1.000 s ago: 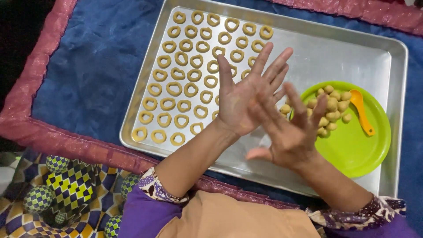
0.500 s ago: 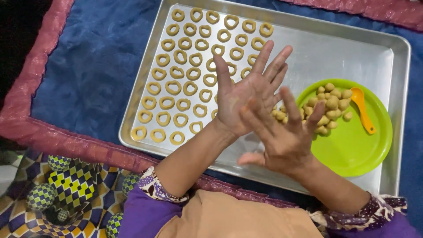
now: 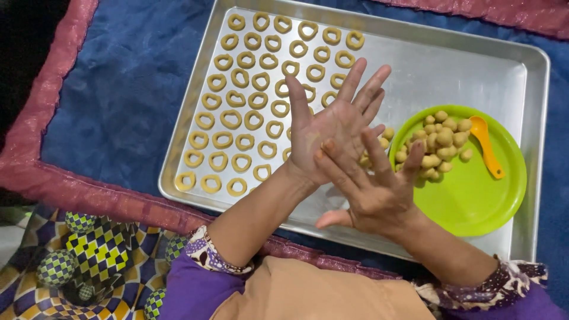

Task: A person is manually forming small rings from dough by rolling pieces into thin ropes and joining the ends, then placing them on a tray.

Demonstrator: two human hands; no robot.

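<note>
The right hand (image 3: 379,189) has slid back over the flat left hand (image 3: 335,127), both spread wide; a dough bit may hide between. Dough rings (image 3: 261,101) fill the left half of the tray (image 3: 450,65); many dough balls (image 3: 438,142) wait on its green plate (image 3: 474,201).

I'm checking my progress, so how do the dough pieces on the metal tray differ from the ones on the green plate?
The yellow dough rings are open loops laid flat in spaced rows on the silver metal tray; the yellow dough balls are solid lumps heaped together on the round green plate. Both share one pale yellow colour.
</note>
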